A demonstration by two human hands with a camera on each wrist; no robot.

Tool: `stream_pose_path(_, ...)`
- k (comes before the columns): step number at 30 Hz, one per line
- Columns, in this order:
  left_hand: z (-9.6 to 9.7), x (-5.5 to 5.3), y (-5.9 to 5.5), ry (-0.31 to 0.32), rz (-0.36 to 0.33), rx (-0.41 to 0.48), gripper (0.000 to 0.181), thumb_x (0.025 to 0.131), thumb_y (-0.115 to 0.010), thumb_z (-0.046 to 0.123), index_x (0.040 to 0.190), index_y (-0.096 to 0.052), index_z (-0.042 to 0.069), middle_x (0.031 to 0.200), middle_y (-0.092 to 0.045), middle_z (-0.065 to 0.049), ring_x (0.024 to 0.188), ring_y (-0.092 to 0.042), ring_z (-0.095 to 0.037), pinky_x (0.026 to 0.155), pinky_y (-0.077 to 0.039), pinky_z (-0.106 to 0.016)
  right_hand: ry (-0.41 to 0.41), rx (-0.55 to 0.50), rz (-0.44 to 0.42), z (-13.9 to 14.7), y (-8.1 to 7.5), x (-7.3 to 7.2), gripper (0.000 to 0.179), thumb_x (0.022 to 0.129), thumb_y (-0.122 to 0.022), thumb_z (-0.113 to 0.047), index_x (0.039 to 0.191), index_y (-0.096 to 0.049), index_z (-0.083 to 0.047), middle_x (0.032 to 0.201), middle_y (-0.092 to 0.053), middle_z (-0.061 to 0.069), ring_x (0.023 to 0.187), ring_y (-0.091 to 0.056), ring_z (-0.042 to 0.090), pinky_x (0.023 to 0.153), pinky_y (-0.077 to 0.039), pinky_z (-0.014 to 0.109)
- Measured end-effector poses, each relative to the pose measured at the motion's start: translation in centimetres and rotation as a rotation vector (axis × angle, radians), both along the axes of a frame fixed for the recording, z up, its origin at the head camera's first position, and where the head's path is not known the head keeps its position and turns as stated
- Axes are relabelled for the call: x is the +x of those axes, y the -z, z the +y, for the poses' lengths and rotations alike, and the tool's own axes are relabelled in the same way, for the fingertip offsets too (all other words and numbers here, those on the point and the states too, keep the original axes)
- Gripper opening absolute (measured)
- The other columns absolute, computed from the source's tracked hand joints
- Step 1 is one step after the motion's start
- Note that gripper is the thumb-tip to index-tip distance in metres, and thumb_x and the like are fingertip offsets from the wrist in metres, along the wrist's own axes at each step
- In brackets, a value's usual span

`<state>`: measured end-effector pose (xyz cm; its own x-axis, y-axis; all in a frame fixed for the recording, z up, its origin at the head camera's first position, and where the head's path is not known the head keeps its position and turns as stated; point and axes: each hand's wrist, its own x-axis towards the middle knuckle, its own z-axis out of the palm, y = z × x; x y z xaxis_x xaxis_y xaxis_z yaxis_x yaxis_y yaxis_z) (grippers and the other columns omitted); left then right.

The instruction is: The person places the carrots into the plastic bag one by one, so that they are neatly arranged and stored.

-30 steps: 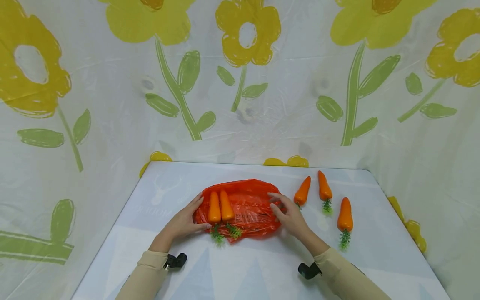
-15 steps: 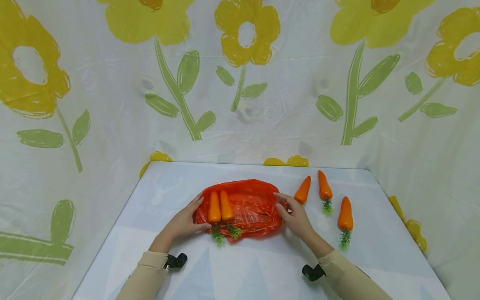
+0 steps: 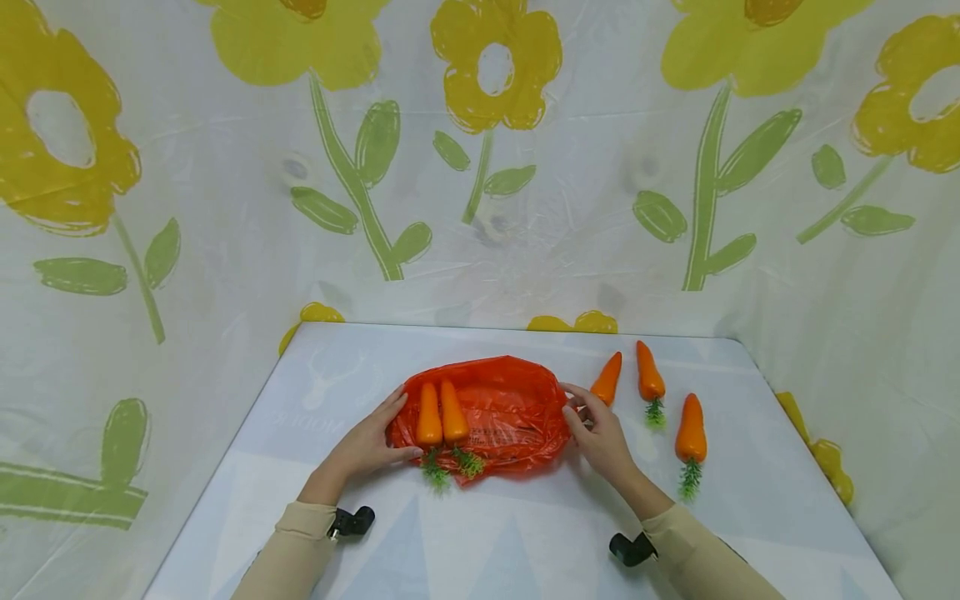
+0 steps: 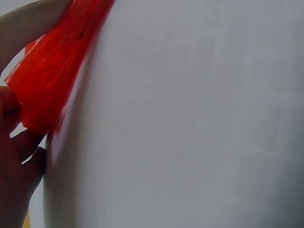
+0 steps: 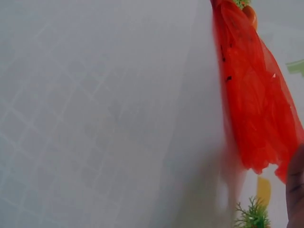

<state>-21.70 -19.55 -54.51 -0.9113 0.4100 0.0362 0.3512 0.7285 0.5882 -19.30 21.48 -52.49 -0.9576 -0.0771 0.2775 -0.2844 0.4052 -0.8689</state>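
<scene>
The left hand (image 3: 366, 442) grasps the red bag (image 3: 513, 400); the right hand (image 3: 602, 433) touches its right edge, whether pinching I cannot tell. The bag's dark print (image 3: 491, 436) is too small to read.

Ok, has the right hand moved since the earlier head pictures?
Yes, slightly right: the right hand is nearer the rightmost carrot, which hasn't moved on the table.

this looks like a small closed-in spot, with white cloth (image 3: 570, 217) hanging at the back and on both sides. big yellow flowers (image 3: 296, 42) and green leaves (image 3: 377, 143) are printed on it. a pale tabletop (image 3: 570, 533) with a deer head (image 3: 318, 390) on it reaches close to the cloth; home or lab, i cannot tell.
</scene>
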Motion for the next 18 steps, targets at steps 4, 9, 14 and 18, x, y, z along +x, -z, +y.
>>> stream_pose_path(4, 0.1, 0.0, -0.1, -0.002, -0.006, 0.005, 0.108, 0.080, -0.079, 0.060, 0.158, -0.032, 0.002, 0.169, -0.020, -0.007, 0.149, -0.032, -0.038, 0.116, -0.034, -0.056, 0.002, -0.005, -0.001, 0.3, 0.0, -0.1, 0.038, 0.104, -0.060, -0.015, 0.141, -0.058, -0.012, 0.100, -0.060, 0.009, 0.066, -0.057, 0.023, 0.052, -0.056, 0.030)
stream_pose_path(9, 0.0, 0.0, 0.0, -0.003, 0.000, 0.008, 0.108, 0.080, -0.079, 0.059, 0.158, -0.032, 0.001, 0.169, -0.020, -0.008, 0.149, -0.032, -0.038, 0.116, -0.034, -0.056, 0.012, -0.003, -0.009, 0.6, -0.1, -0.1, 0.039, 0.104, -0.059, -0.016, 0.143, -0.056, -0.010, 0.100, -0.059, 0.008, 0.066, -0.058, 0.029, 0.053, -0.057, 0.031)
stream_pose_path(14, 0.0, -0.1, 0.2, -0.001, -0.003, 0.001, 0.108, 0.080, -0.079, 0.060, 0.159, -0.032, 0.003, 0.169, -0.020, -0.006, 0.150, -0.031, -0.036, 0.117, -0.034, -0.055, 0.013, -0.018, 0.009, 1.0, 0.1, -0.3, 0.040, 0.104, -0.059, -0.012, 0.143, -0.056, -0.008, 0.098, -0.059, 0.010, 0.062, -0.058, 0.031, 0.051, -0.056, 0.031)
stream_pose_path(18, 0.0, -0.2, 0.3, -0.004, -0.008, 0.001, 0.108, 0.080, -0.078, 0.061, 0.159, -0.031, 0.004, 0.170, -0.019, -0.006, 0.150, -0.031, -0.036, 0.117, -0.033, -0.055, 0.022, -0.005, 0.042, 1.5, 0.4, -0.6, 0.039, 0.103, -0.060, -0.010, 0.142, -0.057, -0.006, 0.096, -0.060, 0.009, 0.060, -0.058, 0.023, 0.052, -0.053, 0.026)
